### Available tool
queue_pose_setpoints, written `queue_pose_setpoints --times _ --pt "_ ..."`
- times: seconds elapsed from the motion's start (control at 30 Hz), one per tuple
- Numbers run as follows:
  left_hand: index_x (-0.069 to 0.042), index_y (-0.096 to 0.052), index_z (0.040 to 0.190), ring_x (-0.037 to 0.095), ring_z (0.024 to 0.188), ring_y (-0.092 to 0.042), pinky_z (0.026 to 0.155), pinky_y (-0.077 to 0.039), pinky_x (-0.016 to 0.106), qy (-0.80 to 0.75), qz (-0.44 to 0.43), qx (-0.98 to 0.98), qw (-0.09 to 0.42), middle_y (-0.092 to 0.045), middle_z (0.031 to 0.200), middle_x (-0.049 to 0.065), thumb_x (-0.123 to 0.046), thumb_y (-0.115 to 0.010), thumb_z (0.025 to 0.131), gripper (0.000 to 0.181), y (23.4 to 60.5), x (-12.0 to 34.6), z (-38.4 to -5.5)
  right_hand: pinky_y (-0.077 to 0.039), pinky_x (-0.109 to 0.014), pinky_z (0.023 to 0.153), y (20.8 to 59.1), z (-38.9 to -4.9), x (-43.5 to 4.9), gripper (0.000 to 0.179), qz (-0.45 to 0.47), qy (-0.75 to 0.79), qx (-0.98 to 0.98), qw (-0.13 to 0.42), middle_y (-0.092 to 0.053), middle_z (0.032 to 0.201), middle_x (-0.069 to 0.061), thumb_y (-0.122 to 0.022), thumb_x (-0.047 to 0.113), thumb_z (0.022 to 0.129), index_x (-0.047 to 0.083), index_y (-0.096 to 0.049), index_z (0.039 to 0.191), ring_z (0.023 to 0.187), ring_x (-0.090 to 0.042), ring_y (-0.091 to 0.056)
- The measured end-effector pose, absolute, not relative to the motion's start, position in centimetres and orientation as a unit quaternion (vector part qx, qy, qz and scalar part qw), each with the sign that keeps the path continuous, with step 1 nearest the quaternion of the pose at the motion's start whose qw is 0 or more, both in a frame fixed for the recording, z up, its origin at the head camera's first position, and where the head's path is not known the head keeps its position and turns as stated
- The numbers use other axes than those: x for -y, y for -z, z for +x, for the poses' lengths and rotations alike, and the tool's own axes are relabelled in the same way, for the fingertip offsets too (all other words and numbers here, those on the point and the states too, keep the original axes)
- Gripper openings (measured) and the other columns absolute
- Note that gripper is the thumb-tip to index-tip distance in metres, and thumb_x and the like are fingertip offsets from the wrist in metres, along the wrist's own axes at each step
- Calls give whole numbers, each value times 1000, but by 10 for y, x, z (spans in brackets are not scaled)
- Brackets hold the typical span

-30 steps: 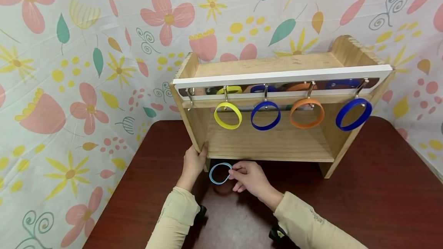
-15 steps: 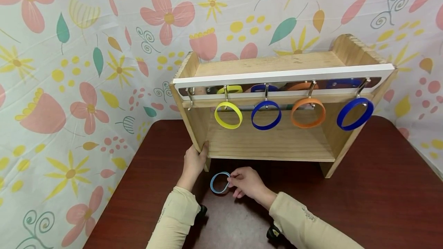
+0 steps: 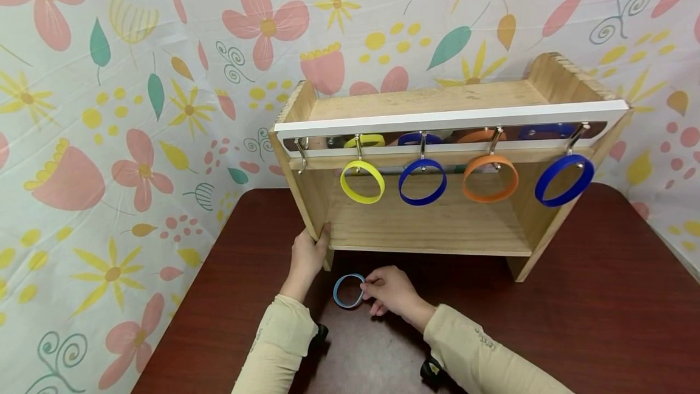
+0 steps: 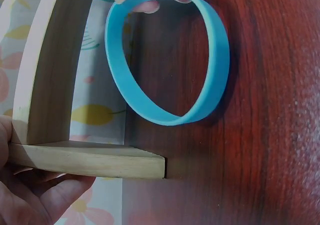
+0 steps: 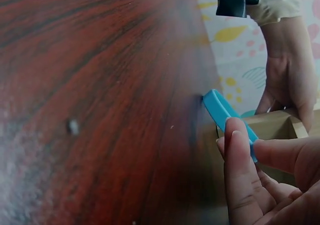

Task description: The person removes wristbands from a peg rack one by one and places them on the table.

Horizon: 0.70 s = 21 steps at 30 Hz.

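My right hand point(image 3: 395, 289) pinches a light blue silicone wristband point(image 4: 219, 60) between thumb and fingers. The band stands on edge close over the table, in front of the shelf's lower left corner. My left hand point(image 3: 306, 257) grips the left side panel of a small wooden shelf point(image 3: 432, 233), with its thumb on the inner side. On a hook rail along the shelf's top front hang a yellow wristband point(image 3: 365, 200), a blue wristband point(image 3: 420, 202), an orange wristband point(image 3: 487, 199) and another blue wristband point(image 3: 555, 203). The leftmost hook point(image 3: 301, 155) carries nothing.
The shelf stands on a dark red-brown wooden table point(image 3: 607, 297). Behind it hangs a flower-patterned cloth point(image 3: 191, 47). Black wrist devices show at both sleeves, such as the right one point(image 3: 432, 371).
My right hand has brought the light blue wristband a little down and toward me, then nearly stopped. The left hand keeps its hold on the shelf.
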<state>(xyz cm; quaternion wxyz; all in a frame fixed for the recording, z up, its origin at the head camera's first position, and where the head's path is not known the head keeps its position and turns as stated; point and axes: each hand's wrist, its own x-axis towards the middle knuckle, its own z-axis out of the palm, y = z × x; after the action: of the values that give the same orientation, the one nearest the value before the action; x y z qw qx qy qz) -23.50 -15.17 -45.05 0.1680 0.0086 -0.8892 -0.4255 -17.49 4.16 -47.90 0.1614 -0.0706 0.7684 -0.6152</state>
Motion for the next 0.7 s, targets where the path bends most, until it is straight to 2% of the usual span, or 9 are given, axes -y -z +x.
queue_pose_setpoints --times 0.4,0.7 --pt "-7 -68 97 27 73 -64 65 -53 42 426 10 889 169 -69 82 12 -32 -60 98 26 449 151 -234 -54 -32 47 483 -175 -42 14 -66 603 -775 177 -68 74 -11 -65 6 92 -7 -66 99 48 -18 -62" --pt "-7 -68 101 26 72 -65 62 -53 39 428 9 889 162 -70 84 13 -32 -59 98 26 451 151 -235 -53 -31 46 486 -176 -43 16 -66 605 -773 180 -69 73 -11 -65 5 92 -9 -66 98 47 -16 -62"
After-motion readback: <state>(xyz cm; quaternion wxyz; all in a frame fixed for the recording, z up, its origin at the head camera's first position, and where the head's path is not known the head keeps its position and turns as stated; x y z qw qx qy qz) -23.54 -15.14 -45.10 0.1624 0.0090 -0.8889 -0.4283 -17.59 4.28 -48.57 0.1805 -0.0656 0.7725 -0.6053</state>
